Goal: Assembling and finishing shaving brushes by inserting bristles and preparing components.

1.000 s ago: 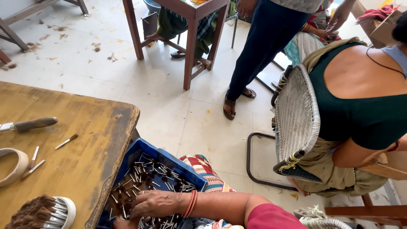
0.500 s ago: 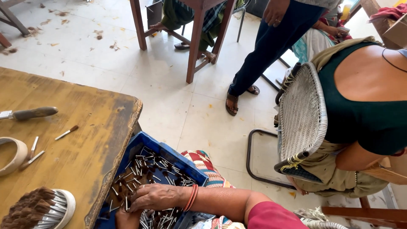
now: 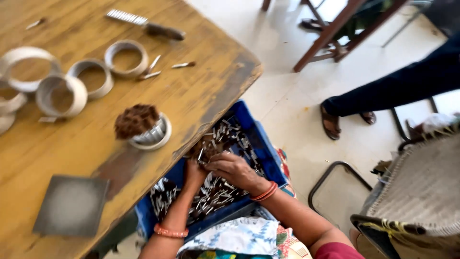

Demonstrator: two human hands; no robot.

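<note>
Nearest: patterned cloth (image 3: 239, 237) over the person's lap, blue crate (image 3: 268, 153) resting on it, tucked part under the near table edge. Crate is full of small metal pins (image 3: 215, 196), loose pile, no sorting visible.

Right hand (image 3: 235, 170) lies palm down on the pins, fingers curled loosely over them; can't tell if it pinches any. Left hand (image 3: 194, 172) comes up beside it, fingers closed round a small bunch of pins at the table edge. Hands are touching or just about.

On the wooden table (image 3: 72, 139), near left: a flat grey square plate (image 3: 72, 205). Mid: one ring mould with brown fibre tuft (image 3: 143, 125) standing in it, looks like the only packed one. Further left: several empty rings (image 3: 91, 79), just beside each other. A few loose pins (image 3: 153, 67) by them. Far: a comb-like tool with dark handle (image 3: 146, 25).

Judgement: early stage. One ring filled, rest empty, crate barely dented.

Far right: a woven chair back (image 3: 421, 187); another person's legs in sandals (image 3: 345, 115) on the floor.
</note>
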